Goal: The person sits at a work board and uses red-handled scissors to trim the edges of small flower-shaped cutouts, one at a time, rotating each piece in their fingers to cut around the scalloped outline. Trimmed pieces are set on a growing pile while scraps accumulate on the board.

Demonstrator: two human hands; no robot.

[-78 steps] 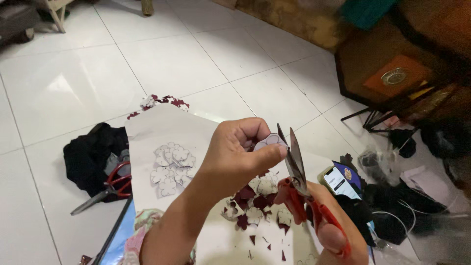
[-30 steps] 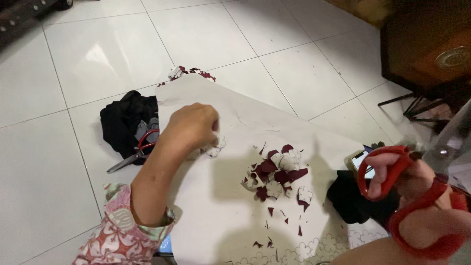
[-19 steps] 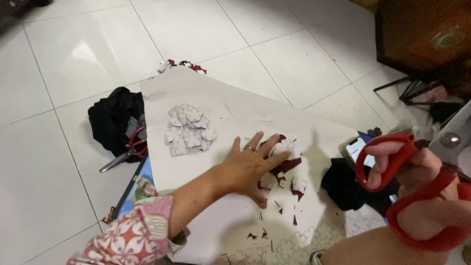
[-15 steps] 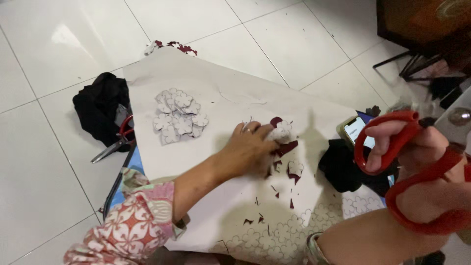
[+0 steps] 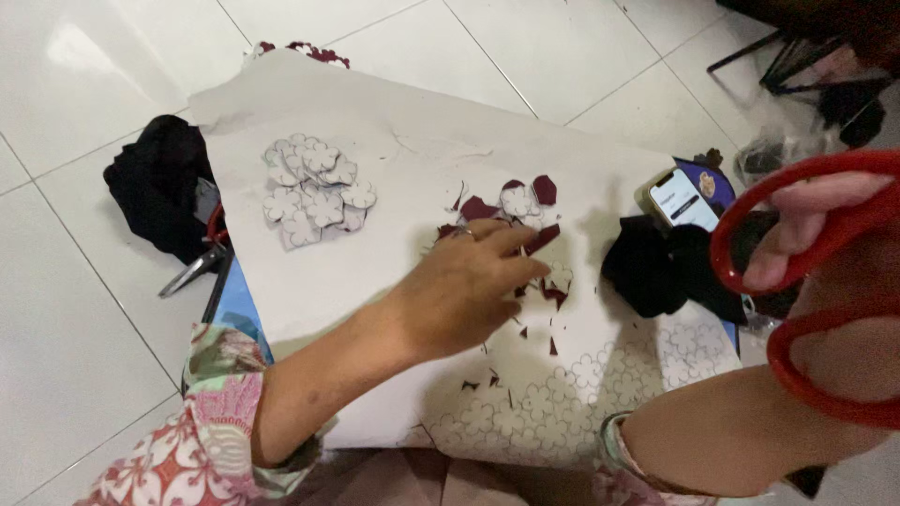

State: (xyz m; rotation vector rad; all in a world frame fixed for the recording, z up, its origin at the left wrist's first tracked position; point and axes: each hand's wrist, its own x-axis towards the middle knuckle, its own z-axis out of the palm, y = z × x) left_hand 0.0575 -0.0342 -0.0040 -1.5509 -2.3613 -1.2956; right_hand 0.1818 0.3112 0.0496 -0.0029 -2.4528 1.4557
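My left hand (image 5: 466,286) reaches over a large white paper sheet (image 5: 394,159) on the floor, its fingers down on a small pile of dark red and white paper scraps (image 5: 520,211). Whether it pinches a piece is hidden under the fingers. A heap of cut white flower shapes (image 5: 314,187) lies to the left of it. My right hand (image 5: 825,290) is close to the camera at the right edge, fingers through the red handles of scissors (image 5: 797,234); the blades are out of view. Flower outlines are drawn on the sheet's near part (image 5: 562,394).
A phone (image 5: 680,197) with a lit screen lies right of the sheet beside a black cloth (image 5: 656,267). Another black cloth (image 5: 155,192) and a second pair of scissors (image 5: 197,267) lie at the left. White floor tiles surround the sheet; dark furniture legs (image 5: 778,56) stand top right.
My left hand laid a cut shape on the flower heap, then moved right onto the scrap pile. My right hand drew back with the scissors toward the camera.
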